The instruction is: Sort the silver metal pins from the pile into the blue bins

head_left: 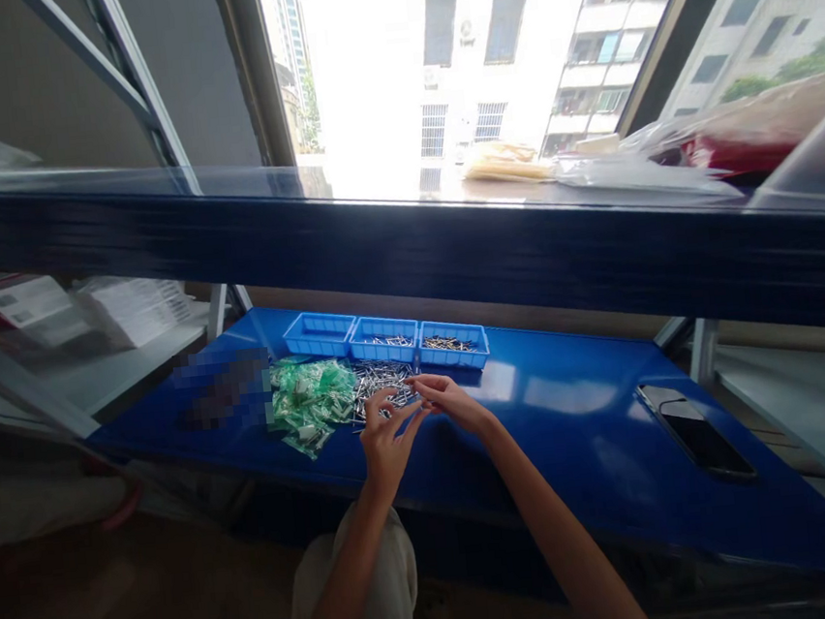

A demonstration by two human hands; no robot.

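"Where are the metal pieces (381, 378) lying?"

"They are lying in a loose heap, just beyond the grip of the left hand (388, 438)."

"Is either grip holding one?"

"The left fingers are curving partly apart, and the right hand (446, 399) is pinching its fingertips nearly together beside them. Whether something small is sitting between them, nobody is able to tell."

"How far along is the sorting-over looking?"

"Partway, probably. Beyond the grip, the middle tray (385, 355) is holding some silvery pieces and the end tray (453, 358) some brownish ones, while plenty are lying outside."

"And what else is surrounding the hands?"

"Green-tinted bags (311, 397) are crowding the heap to the left of the grip. A third tray (320, 346) is standing beyond them. Far right of the grip, a phone (698, 433) is resting on the desk (598, 418)."

"Is anything getting in the way?"

"The hands are covering the heap's near edge, and a shelf beam (408, 261) is crossing above and beyond the trays."
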